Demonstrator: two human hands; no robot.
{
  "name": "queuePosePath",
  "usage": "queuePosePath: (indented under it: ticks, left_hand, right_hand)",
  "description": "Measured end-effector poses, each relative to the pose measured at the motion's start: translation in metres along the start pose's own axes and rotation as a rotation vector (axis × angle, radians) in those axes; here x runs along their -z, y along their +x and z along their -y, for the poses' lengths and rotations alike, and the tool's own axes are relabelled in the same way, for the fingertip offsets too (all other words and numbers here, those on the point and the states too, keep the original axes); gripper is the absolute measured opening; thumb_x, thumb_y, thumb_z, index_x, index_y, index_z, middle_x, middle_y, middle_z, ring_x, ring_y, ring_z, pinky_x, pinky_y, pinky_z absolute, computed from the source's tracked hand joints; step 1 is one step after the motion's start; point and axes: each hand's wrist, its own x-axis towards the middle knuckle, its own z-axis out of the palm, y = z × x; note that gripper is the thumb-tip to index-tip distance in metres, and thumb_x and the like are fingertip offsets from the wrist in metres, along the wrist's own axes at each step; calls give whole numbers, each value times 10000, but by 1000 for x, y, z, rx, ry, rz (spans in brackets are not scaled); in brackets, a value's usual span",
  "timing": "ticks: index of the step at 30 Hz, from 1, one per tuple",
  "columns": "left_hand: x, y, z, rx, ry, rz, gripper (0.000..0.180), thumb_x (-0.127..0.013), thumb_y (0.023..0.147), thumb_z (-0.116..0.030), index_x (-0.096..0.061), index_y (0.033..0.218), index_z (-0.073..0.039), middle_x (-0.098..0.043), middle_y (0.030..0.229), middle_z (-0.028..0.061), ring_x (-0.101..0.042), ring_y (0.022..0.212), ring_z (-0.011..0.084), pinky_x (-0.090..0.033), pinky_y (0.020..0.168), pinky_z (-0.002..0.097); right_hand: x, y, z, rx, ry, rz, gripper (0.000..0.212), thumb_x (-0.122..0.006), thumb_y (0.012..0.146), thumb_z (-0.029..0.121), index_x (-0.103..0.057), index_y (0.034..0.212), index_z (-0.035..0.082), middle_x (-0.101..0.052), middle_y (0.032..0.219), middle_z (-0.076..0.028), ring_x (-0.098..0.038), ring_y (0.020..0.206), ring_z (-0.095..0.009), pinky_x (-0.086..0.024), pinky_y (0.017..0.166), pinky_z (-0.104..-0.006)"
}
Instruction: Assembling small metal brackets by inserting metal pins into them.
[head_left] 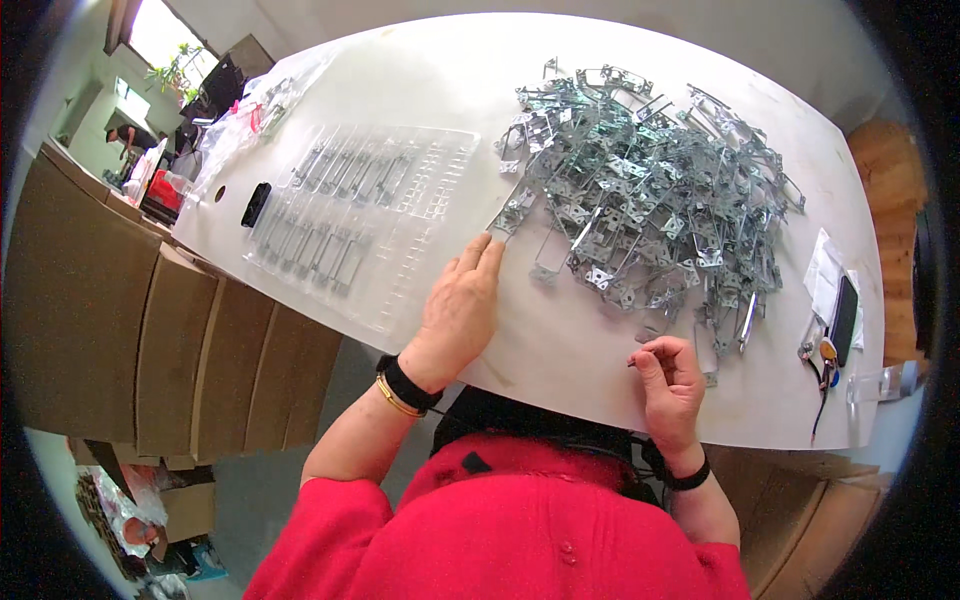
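Note:
My left hand (462, 310) lies palm down over the table, its fingers stretched out. Its fingertips reach the near end of a thin metal bracket (516, 212) at the left edge of a large heap of silvery metal brackets (640, 190). At the heap's near side my right hand (672, 392) is closed in a pinch, thumb against fingers. A tiny dark tip shows at that pinch, too small to name. Left of my left hand are clear plastic trays (400, 285) with moulded compartments, several of them holding metal brackets in two rows.
On the white table (430, 80) a black object (256, 204) sits left of the trays, with plastic bags (235, 135) beyond. A dark phone-like object (845, 312), keys and a clear bottle (880, 384) lie at the right edge. Cardboard boxes (90, 310) stand at left; another person (128, 135) is far off.

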Motion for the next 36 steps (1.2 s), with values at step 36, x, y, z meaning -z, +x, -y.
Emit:
queuePosePath:
  ticks: [36]
  left_hand:
    - [25,-33,-17,-62,82,-11,50,-638,933,-4,-605,950,30,-635,1041,210,-644,969,437,-536,848,493]
  right_hand:
    - [0,-2,-3,44,-39,6,111,-708,1058,100,-650,1145,66,-680,945,36,-514,745,-9,-423,662,-193]
